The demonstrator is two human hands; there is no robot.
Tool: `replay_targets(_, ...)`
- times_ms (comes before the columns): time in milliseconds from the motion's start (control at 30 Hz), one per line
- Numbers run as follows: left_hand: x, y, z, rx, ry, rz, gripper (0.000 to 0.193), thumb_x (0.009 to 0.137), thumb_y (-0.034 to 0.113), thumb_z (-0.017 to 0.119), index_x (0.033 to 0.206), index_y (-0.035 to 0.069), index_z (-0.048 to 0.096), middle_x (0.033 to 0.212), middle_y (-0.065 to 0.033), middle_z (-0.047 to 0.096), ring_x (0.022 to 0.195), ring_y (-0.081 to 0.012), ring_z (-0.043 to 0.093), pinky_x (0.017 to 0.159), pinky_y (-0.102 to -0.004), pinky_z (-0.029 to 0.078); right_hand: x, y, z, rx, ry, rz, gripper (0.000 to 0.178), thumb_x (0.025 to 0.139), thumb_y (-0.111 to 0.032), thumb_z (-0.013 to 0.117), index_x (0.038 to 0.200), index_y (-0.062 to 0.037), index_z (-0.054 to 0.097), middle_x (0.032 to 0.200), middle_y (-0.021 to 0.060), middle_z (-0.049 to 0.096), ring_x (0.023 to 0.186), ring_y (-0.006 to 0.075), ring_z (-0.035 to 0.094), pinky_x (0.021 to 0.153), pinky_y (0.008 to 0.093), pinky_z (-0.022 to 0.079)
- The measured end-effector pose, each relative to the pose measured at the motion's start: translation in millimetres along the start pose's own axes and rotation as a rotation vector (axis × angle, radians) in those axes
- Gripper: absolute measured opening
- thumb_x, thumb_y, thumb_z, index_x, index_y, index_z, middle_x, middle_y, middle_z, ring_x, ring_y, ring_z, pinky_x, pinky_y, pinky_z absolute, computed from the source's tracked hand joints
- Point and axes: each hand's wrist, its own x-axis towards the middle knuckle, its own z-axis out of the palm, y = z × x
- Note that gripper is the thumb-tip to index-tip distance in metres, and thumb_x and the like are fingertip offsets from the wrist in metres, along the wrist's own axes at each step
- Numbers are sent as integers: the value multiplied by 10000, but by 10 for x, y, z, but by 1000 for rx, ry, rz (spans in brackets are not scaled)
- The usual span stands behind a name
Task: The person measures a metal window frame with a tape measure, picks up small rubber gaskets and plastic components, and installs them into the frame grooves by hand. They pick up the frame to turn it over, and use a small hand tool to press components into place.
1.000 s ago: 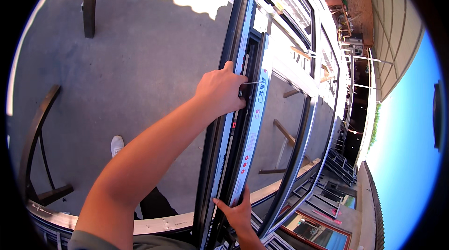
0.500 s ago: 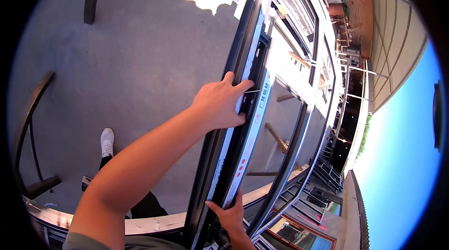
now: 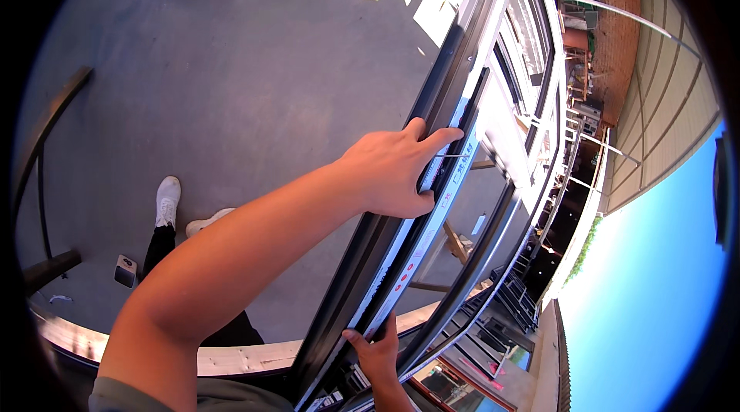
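A long black aluminium profile [image 3: 467, 168] with white-and-blue printed protective film runs diagonally up to the right, lying along a dark window frame [image 3: 370, 246]. My left hand [image 3: 395, 173] reaches across from the lower left and grips the profile's middle, fingers curled over its edge. A thin metal rod [image 3: 455, 155] sticks out from between its fingers across the channel; its other end is hidden. Lower down, my right hand [image 3: 378, 356] holds the same profile near its bottom end, thumb on top and the other fingers mostly hidden behind.
A phone [image 3: 125, 271] lies on the grey floor beside my white shoes [image 3: 168, 200]. Dark curved metal legs [image 3: 45, 134] stand at the left. A pale wooden beam [image 3: 254, 358] crosses the bottom. More frames [image 3: 509, 296] are stacked to the right.
The profile and frame have shifted right in view, with my left hand moving right along with them. My right hand stays near the lower end. More of the phone and my shoes shows.
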Motion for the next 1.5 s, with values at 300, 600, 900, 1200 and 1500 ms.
replay_targets(300,73,67,18,145,26,-33,852,831,393,784,1561,186,398,1147,-170,574,893,-276,690,680,-355,538,-59,-118,27,-126,90,12,964,796,-210,945,1519,4,345,1311,189,634,1173,295,671,1017,402,561)
replay_targets(600,390,241,-111,407,-17,0,515,802,373,798,1241,112,728,920,-126,757,830,-283,771,713,-381,609,-150,-201,-64,-47,102,-25,1004,798,-273,948,1542,3,334,1316,199,646,1154,287,683,1025,382,549)
replay_targets(900,390,272,-137,420,-51,-16,492,824,364,789,1256,131,753,907,-112,780,834,-268,778,753,-387,618,-149,-185,-73,-60,99,-27,1000,791,-321,949,1521,16,354,1285,190,659,1127,283,694,1014,368,551)
replay_targets(1200,399,287,-151,408,-73,-28,426,833,346,786,1196,124,767,926,-107,778,850,-273,777,765,-393,620,-135,-144,-70,-32,98,-65,968,799,-310,945,1507,22,374,1278,190,663,1103,271,704,1003,361,562)
replay_targets(1500,312,231,-216,288,-130,-44,694,838,331,810,1438,103,545,993,-150,755,887,-288,761,762,-381,595,-141,-212,-39,-73,106,-28,986,814,-273,931,1548,7,334,1312,197,646,1159,283,688,1027,375,550)
